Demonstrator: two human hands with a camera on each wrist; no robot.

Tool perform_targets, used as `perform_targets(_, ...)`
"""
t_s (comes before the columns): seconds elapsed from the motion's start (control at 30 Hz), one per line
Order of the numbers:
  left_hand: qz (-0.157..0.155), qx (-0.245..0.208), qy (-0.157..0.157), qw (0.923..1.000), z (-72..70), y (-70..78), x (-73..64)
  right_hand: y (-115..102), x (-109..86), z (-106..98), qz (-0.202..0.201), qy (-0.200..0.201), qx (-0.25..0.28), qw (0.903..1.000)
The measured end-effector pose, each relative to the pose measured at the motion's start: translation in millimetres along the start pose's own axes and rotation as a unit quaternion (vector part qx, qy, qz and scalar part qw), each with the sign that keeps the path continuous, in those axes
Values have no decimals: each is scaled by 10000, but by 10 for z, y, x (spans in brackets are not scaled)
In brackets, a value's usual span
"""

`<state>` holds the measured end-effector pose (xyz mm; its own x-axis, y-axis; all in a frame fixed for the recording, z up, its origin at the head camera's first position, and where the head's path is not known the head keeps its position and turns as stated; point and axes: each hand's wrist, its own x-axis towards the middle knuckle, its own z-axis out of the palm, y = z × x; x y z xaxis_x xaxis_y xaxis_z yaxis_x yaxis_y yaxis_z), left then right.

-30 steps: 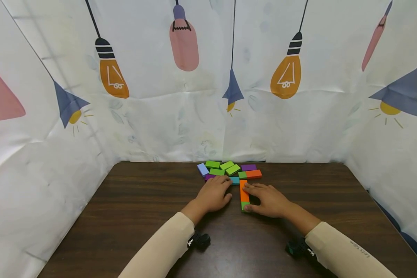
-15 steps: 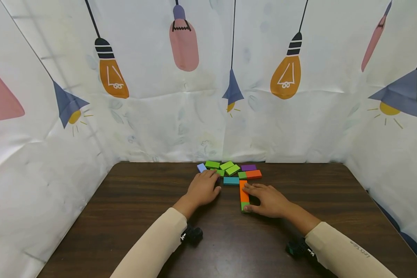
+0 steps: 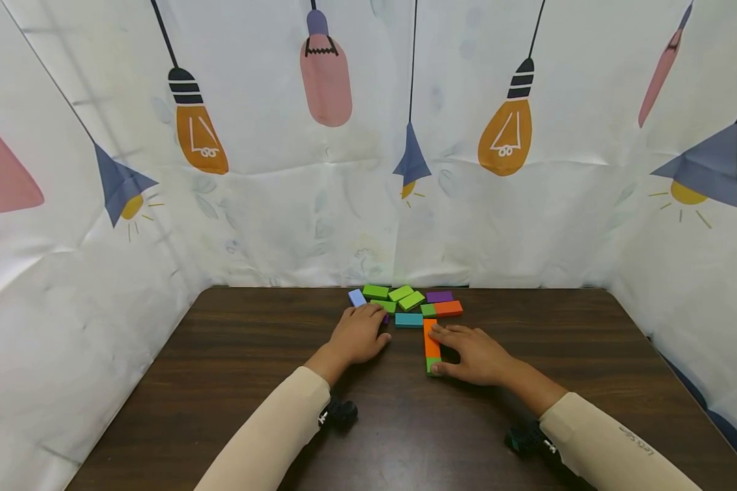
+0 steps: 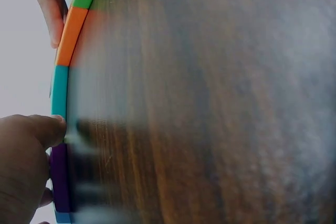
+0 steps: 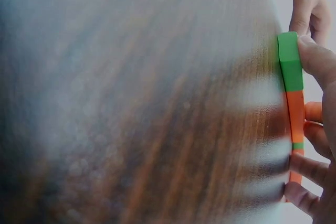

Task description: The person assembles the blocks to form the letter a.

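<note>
In the head view my left hand (image 3: 357,334) rests by the left part of the block group, its fingers over a purple block (image 4: 59,177) that it mostly hides. Its thumb points toward a teal block (image 3: 409,320) and stands apart from it. My right hand (image 3: 475,354) lies with spread fingers against the right side of an orange block (image 3: 431,337), its thumb at the green block (image 3: 433,366) that adjoins the orange one's near end. In the right wrist view, the thumb reaches the green block's edge and the other fingers line the orange one.
Several green blocks (image 3: 376,291), a light blue block (image 3: 357,297), another purple block (image 3: 439,296) and a red-orange block (image 3: 448,308) lie at the far edge of the dark wooden table (image 3: 252,409). A white curtain with printed lamps (image 3: 319,225) hangs behind.
My left hand has moved left, from the teal block to the purple one, so the whole teal block now shows. My right hand stays in place; little differs over the last half second.
</note>
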<state>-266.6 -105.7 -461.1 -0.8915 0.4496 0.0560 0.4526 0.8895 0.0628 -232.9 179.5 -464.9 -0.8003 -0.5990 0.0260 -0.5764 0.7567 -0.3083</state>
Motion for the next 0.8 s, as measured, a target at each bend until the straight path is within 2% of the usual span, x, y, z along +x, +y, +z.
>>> perform_targets(0.5, 170, 2, 230, 9996, -38, 29, -116, -3, -10, -1, -47, 51, 0, 10000)
perform_targets(0.8, 184, -33, 147, 9997, -32, 57, -157, 7, -8, 5, -40, 22, -3, 10000)
